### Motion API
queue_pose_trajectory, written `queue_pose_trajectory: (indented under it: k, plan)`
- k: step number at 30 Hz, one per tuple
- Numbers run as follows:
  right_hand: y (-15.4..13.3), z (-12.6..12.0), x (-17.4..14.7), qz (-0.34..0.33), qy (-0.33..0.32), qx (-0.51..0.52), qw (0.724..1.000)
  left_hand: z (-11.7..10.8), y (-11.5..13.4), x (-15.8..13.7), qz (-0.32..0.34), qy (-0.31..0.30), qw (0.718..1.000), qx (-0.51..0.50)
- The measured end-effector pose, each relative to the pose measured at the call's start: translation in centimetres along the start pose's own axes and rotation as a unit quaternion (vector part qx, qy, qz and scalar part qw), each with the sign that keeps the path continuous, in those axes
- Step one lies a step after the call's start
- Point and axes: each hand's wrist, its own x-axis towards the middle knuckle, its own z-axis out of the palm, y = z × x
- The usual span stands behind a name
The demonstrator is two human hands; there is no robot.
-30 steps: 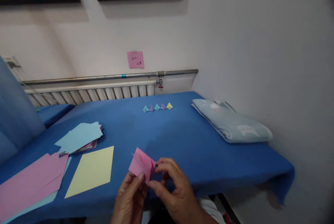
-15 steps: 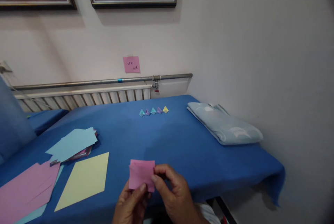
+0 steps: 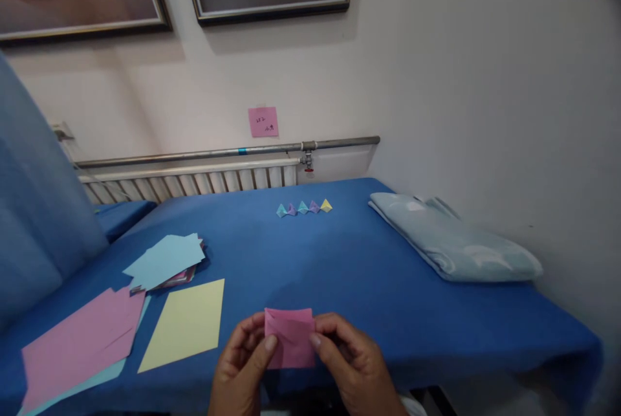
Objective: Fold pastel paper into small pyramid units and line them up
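A small pink folded paper square is held up between both hands, just above the near edge of the blue-covered table. My left hand pinches its left edge, thumb on the front and fingers behind. On the opposite edge, my right hand grips it between thumb and curled fingers. A loose flap shows along the square's top. To the left lies a flat yellow sheet. Farther back, several small folded paper pieces in teal, purple and yellow stand in a row.
Pink sheets overlap a light blue one at the left, with a stack of light blue paper behind them. A folded pale blanket lies on the right of the blue tablecloth. A radiator runs along the wall.
My left hand has shifted from the square's bottom edge up to its left side. The square now sits level between both hands. The camera view has turned slightly left.
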Motion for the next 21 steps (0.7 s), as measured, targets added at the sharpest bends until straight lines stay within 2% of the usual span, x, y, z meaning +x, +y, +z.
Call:
queue_pose_trajectory:
  k: [6,10,12,17,21]
  plan:
    - [-0.1,-0.1,-0.1,-0.010,-0.002,0.010,1.000,0.4,1.1,-1.1,0.079,0.020,0.996,0.021]
    - [-0.4,-0.2,-0.2,-0.020,-0.011,0.006,1.000,0.8,1.7,-1.7,0.112,-0.008,0.991,0.072]
    - [-0.5,-0.1,-0.3,-0.029,-0.015,0.004,0.999,0.8,1.9,-1.8,0.123,-0.002,0.987,0.099]
    - [-0.7,-0.1,-0.3,-0.008,-0.004,0.021,1.000,0.2,1.7,-1.5,0.115,0.017,0.989,0.094]
    - [-0.9,-0.1,-0.3,0.009,0.001,0.050,0.999,-0.7,1.4,-1.0,0.081,-0.006,0.991,0.109]
